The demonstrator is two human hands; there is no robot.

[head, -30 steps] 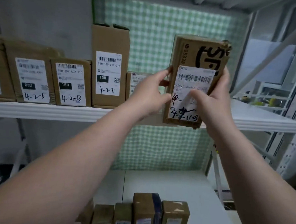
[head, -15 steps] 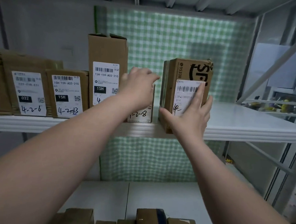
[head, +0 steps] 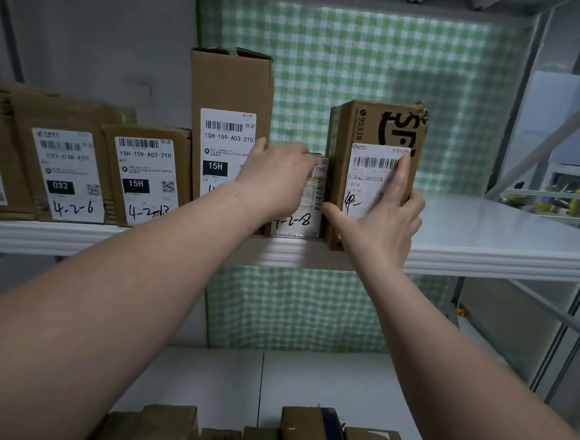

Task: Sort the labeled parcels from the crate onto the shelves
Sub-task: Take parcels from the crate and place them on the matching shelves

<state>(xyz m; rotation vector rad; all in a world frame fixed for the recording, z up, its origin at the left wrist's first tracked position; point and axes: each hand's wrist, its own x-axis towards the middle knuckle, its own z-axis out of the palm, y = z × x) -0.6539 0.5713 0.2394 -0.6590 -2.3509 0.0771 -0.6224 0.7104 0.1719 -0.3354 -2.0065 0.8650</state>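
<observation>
Since half a second ago, very little has shifted: the brown parcel point(head: 377, 129) with the black print stays upright on the upper shelf point(head: 486, 240), and both hands remain on the same boxes. One second ago that parcel was held in the air in front of the shelf by both hands; it now stands with its base on the shelf's near edge.

The right hand point(head: 381, 222) lies open and flat against the parcel's front label, fingers spread upward, thumb at the lower left corner, pressing rather than gripping. The left hand point(head: 277, 181) reaches over the small parcel point(head: 298, 224) marked "-2-8", just left of the brown parcel; its fingers curl around the top, hiding most of that box, and how firmly it grips cannot be told.

Left of these stands a tall box point(head: 231, 88), then a row of shorter labelled boxes point(head: 144, 175) marked 4-2-13 and 4-2-6. More parcels point(head: 311, 434) stand on the lower shelf point(head: 304, 382), near the bottom edge. A green checked cloth point(head: 362, 53) hangs behind the shelving.
</observation>
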